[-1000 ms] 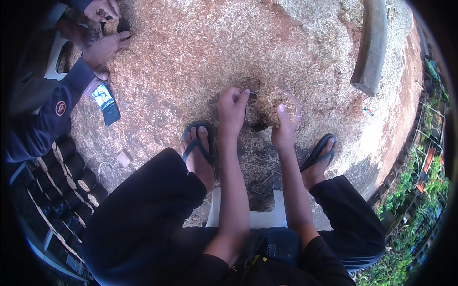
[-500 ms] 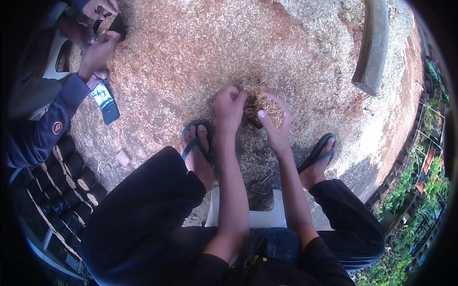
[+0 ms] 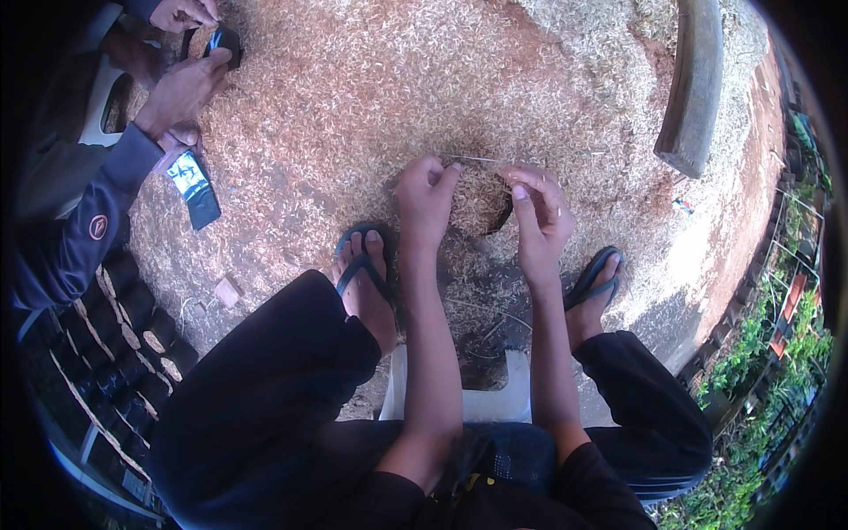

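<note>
"Since it sits between your hands, how will that black bag (image 3: 504,218) handle?"

"Light, I'd judge, its wall thin and soft enough to crease or tear; the loose husks (image 3: 480,201) inside could spill. I'd take it by the rim, from both sides. My left hand (image 3: 426,201) pinches its left edge, thumb to forefinger. My right hand (image 3: 543,212) is half curled at its right edge; whether the tips grip, I can't tell."

"And the counts, near to far?"

"One white seat (image 3: 490,408) under me; near left, rows of dark pots (image 3: 137,302), too dim to count. Two sandals (image 3: 585,287), the one bag centred just beyond them. Left, one small block (image 3: 229,292), then one flat packet (image 3: 187,177). Far right, one log (image 3: 693,97). Far left, at least two co-worker's hands (image 3: 181,97) on one more bag (image 3: 231,41)."
</note>
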Tool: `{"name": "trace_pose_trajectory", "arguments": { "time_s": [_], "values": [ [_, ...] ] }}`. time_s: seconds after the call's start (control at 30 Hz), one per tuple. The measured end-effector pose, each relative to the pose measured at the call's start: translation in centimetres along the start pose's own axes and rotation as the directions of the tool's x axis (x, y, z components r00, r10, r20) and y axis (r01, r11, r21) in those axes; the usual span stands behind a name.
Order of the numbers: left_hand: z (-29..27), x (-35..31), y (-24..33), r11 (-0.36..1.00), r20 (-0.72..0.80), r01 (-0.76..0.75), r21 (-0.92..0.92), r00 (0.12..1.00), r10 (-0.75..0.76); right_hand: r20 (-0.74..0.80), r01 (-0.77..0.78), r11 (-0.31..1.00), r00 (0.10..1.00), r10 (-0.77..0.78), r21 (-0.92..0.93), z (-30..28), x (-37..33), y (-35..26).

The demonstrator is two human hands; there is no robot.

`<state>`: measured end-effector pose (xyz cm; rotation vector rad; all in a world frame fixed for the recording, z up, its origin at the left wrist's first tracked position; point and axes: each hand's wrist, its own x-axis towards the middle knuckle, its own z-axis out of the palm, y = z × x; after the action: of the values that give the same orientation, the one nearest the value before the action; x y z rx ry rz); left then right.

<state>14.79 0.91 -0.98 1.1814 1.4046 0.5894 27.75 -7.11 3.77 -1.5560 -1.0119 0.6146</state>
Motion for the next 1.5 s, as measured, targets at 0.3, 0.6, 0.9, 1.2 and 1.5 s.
{"name": "trace_pose_trajectory", "arguments": {
  "time_s": [0.3, 0.6, 0.9, 1.2, 1.5],
  "values": [
    [-2.9, -1.5, 1.1, 0.995, 0.283, 0.063, 0.076, 0.955, -0.082, 0.082, -0.273, 0.905, 0.946, 0.314, -0.325, -1.2, 4.4, 0.3],
    [-2.5, -1.6, -1.6, 0.973, 0.214, -0.087, 0.214, 0.976, 0.04, -0.049, -0.286, 0.93, 0.958, 0.283, -0.231, -3.3, 2.3, 2.4],
    [-3.3, -2.2, -1.1, 0.993, 0.133, 0.037, 0.109, 0.99, -0.051, -0.033, -0.419, 0.697, 0.868, 0.495, -0.581, -4.8, 1.2, 1.7],
    [-4.6, -2.2, 1.5, 0.995, 0.285, 0.04, 0.088, 0.956, -0.064, 0.134, -0.29, 0.747, 0.883, 0.449, -0.598, -1.6, -0.2, -1.9],
    [-2.3, -2.0, 1.5, 0.974, 0.097, -0.009, 0.226, 0.995, -0.013, 0.059, -0.311, 0.801, 0.917, 0.394, -0.512, -1.5, 0.5, 1.1]
  ]
}}
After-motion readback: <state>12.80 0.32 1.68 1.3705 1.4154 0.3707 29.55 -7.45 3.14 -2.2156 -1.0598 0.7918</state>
